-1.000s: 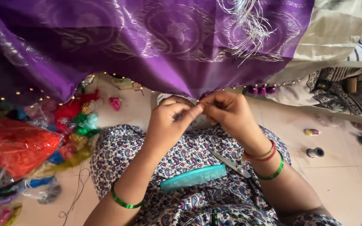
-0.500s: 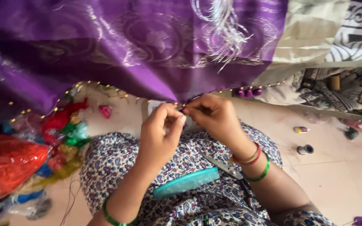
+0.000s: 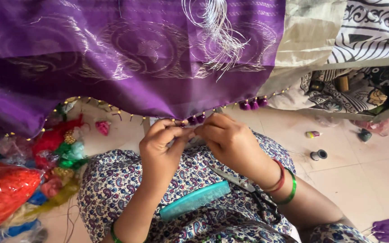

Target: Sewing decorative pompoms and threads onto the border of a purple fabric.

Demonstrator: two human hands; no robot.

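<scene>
The purple tassels [image 3: 196, 119] hang at the hem of the purple cloth [image 3: 127, 58], above the lap. Left hand [image 3: 160, 150] and right hand [image 3: 230, 141] each pinch that hem beside them, fingertips pressed together. A teal comb [image 3: 194, 201] and scissors [image 3: 248, 193] rest on the lap below.

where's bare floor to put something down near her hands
Bare tile lies right of the lap, between the right hand and the small thread spools. A smaller patch sits under the purple silk cloth by the left hand. The left floor is crowded with coloured thread bundles.
</scene>
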